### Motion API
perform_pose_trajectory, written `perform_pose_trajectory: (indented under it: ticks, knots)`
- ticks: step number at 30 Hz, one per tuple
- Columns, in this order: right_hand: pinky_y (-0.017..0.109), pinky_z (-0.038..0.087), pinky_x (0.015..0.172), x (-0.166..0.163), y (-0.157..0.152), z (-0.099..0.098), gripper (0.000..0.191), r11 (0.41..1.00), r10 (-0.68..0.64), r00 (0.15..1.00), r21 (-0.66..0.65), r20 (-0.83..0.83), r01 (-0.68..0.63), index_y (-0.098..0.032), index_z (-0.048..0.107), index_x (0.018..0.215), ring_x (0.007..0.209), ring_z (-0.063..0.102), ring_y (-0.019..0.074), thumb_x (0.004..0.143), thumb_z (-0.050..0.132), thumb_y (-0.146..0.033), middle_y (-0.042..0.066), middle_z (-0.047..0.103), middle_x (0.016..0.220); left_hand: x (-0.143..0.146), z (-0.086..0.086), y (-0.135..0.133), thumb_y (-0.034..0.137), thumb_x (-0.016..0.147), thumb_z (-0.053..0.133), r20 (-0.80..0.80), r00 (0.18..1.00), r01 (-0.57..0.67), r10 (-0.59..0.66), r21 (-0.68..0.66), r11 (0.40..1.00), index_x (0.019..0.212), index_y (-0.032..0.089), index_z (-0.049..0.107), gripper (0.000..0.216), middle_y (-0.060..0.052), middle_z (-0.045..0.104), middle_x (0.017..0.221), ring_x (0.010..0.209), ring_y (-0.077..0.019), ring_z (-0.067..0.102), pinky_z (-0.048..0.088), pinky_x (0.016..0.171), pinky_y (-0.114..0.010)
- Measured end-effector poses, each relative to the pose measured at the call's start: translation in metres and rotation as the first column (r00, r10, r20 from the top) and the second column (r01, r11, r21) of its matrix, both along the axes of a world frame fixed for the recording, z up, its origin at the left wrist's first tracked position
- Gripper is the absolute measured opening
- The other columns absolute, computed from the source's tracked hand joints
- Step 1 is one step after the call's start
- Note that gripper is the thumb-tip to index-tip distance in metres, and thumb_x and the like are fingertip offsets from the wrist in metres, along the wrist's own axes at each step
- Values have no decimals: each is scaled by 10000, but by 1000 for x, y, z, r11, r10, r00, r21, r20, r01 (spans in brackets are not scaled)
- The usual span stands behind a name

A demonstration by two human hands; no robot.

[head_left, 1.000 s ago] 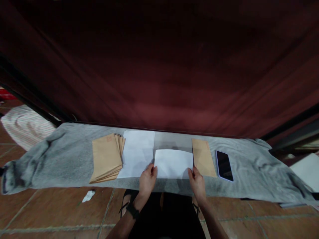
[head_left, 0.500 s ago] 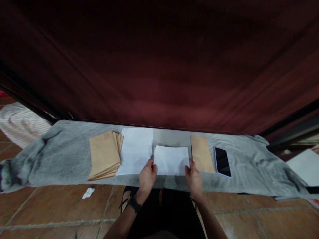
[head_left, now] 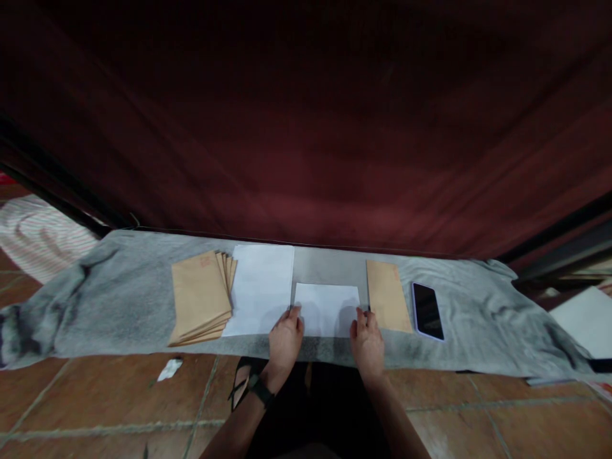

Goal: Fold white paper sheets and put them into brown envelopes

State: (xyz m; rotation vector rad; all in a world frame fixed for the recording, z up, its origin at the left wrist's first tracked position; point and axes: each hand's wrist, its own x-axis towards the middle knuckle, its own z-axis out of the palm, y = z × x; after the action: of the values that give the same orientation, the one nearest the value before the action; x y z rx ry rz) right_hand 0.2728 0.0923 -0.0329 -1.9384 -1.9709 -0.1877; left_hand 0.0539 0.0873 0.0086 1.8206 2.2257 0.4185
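Observation:
A small white sheet of paper [head_left: 327,309], apparently folded or stacked, lies on a grey board directly in front of me. At its left edge rests my left hand [head_left: 285,336], fingers stretched forward and thumb on the paper's near left part. My right hand [head_left: 367,341] touches the right edge, its fingers apart and fingertips lying on the paper. Neither hand appears to pinch the paper. Just left of it lies a larger stack of white sheets [head_left: 261,287]. A single brown envelope [head_left: 388,296] sits close beyond my right hand.
A fanned pile of brown envelopes [head_left: 201,293] lies left of the white stack. Right of the single envelope is a phone [head_left: 427,310] with a dark screen. Grey cloth [head_left: 119,299] covers the narrow surface, and a dark red panel [head_left: 306,159] rises behind it.
The top of the small paper has shifted slightly down and left, and its layers now line up. My fingers have loosened from its edges and stretched out over them.

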Motion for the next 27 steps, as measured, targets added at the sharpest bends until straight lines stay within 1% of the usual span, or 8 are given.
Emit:
perform_pose_trajectory:
  ticks: [4, 7, 12, 16, 18, 21, 24, 27]
  knots:
    - [458, 467, 1019, -14, 2, 2, 431, 987, 141, 989, 88, -52, -137, -156, 482, 1427, 1304, 499, 297, 1021, 366, -244, 188, 487, 1478, 2, 3, 1, 156, 975, 476, -43, 999, 19, -20, -25, 1000, 1297, 208, 640, 365, -82, 747, 1051, 893, -203, 724, 552, 787, -292]
    - [479, 384, 1116, -31, 1, 0, 478, 965, 257, 965, 71, -44, -254, -180, 431, 1492, 1443, 358, 302, 1032, 387, -302, 134, 392, 1582, 2, 5, 1, 150, 976, 478, -72, 997, 35, -36, -13, 999, 1310, 200, 630, 371, -86, 743, 1050, 892, -191, 720, 548, 788, -278]
    - [522, 271, 1176, -45, -5, -12, 504, 976, 217, 976, -6, 10, -217, -203, 429, 1516, 1449, 371, 309, 1031, 416, -342, 129, 372, 1600, 2, 6, -2, 111, 968, 474, -153, 984, 95, -93, 3, 996, 1298, 181, 629, 371, -94, 732, 1075, 930, -191, 706, 548, 812, -278]
    - [562, 201, 1197, -46, -8, -13, 521, 981, 189, 982, -39, -4, -189, -206, 390, 1538, 1469, 343, 300, 1034, 390, -338, 133, 332, 1617, 13, 4, -4, 55, 935, 459, -322, 943, 113, -83, 77, 991, 1281, 149, 633, 398, -150, 685, 1202, 1105, -269, 660, 530, 938, -409]
    - [585, 163, 1203, -45, -9, -12, 533, 980, 192, 981, -57, 2, -191, -205, 362, 1552, 1484, 315, 308, 1032, 370, -323, 136, 306, 1627, 27, -2, -2, 53, 923, 458, -356, 927, 188, -120, 161, 969, 1336, 140, 591, 443, -178, 587, 1387, 1294, -311, 553, 466, 1053, -485]
    - [584, 139, 1212, -45, -10, -13, 574, 974, 218, 976, -64, 18, -217, -206, 293, 1580, 1513, 250, 313, 1012, 352, -260, 127, 269, 1640, 51, -18, 5, 176, 965, 467, -285, 911, 374, -299, 260, 890, 1439, 178, 494, 475, -131, 427, 1563, 1466, -296, 362, 364, 1167, -510]
    - [572, 152, 1214, -45, -11, -16, 633, 977, 209, 978, -48, 23, -208, -224, 199, 1603, 1524, 228, 291, 985, 331, -182, 109, 255, 1647, 63, -35, 13, 355, 1010, 426, -182, 920, 387, -348, 268, 883, 1497, 143, 412, 531, -147, 413, 1572, 1485, -279, 333, 345, 1190, -512]
    - [570, 188, 1206, -45, -10, -18, 636, 981, 190, 982, -33, 26, -189, -214, 151, 1608, 1516, 254, 281, 992, 303, -168, 121, 262, 1643, 58, -45, 14, 409, 1019, 396, -155, 930, 362, -332, 248, 899, 1522, 111, 360, 586, -158, 407, 1574, 1493, -262, 319, 337, 1201, -493]
